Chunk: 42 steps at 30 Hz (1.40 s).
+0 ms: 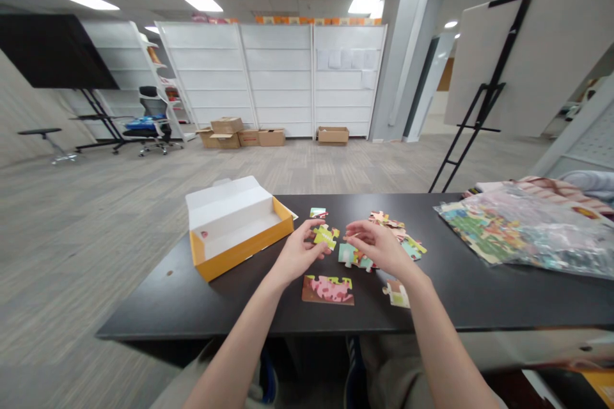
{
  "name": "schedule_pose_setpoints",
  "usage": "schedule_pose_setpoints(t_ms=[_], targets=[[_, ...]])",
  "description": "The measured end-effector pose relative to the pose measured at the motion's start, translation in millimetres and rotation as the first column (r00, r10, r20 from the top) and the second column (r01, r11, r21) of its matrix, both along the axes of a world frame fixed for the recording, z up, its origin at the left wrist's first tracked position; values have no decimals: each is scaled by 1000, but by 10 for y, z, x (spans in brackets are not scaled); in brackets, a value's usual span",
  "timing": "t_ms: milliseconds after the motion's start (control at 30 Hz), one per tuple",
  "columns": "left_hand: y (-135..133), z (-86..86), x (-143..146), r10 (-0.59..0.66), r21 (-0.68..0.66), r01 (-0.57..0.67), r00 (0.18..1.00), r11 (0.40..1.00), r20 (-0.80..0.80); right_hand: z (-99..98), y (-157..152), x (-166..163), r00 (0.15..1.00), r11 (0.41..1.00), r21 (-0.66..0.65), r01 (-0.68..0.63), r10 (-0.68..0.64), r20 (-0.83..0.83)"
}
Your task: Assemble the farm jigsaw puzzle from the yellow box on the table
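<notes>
My left hand (303, 249) pinches a yellow-green puzzle piece (325, 236) just above the black table. Close to its right, my right hand (377, 243) hovers with its fingers curved and apart, over a light-blue puzzle piece (346, 254); nothing shows in its grasp. Joined pieces with a pink pig picture (329, 289) lie flat nearer to me. By my right wrist is a pale puzzle piece (397, 294). A heap of loose puzzle pieces (394, 225) lies behind my right hand, partly hidden by it. One small piece (318, 212) rests beyond my left hand.
An opened yellow box (242, 254) with a white inside stands on the table's left. Plastic bags with colourful printed contents (518, 223) and folded striped cloth (551, 188) lie at the right. The black table's front edge (240, 335) runs close to my lap.
</notes>
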<state>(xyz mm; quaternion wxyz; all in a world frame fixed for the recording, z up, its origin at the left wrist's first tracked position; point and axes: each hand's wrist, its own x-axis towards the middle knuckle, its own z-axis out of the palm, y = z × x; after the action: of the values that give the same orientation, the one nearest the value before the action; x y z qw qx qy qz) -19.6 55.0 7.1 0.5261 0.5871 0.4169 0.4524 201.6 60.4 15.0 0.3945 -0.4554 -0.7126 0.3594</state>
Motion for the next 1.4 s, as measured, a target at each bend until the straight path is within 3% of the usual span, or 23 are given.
schedule_pose_setpoints(t_ms=[333,600,767,933,1133,1267,1400], targets=[[-11,-20,-22,-59,-41,56,996,998,-66,-43,14,-103,997,998,41,-55,52,60],[5,-72,-98,-51,-64,46,995,997,-82,-10,-36,122,913,992,111,-51,1,408],[6,-96,-110,-57,-89,48,994,995,-92,-118,7,111,869,991,112,-70,5,494],[8,-115,-136,-77,-60,69,988,996,-131,-270,98,82,864,977,202,-67,-45,502],[36,-129,-123,-77,159,112,974,981,-214,-225,108,6,910,947,322,12,-144,388],[19,-79,-55,-73,185,118,969,976,-236,-28,-7,-97,980,978,206,30,-70,187],[15,-50,32,-85,190,118,981,975,-173,24,-72,-229,991,994,87,-69,59,117]])
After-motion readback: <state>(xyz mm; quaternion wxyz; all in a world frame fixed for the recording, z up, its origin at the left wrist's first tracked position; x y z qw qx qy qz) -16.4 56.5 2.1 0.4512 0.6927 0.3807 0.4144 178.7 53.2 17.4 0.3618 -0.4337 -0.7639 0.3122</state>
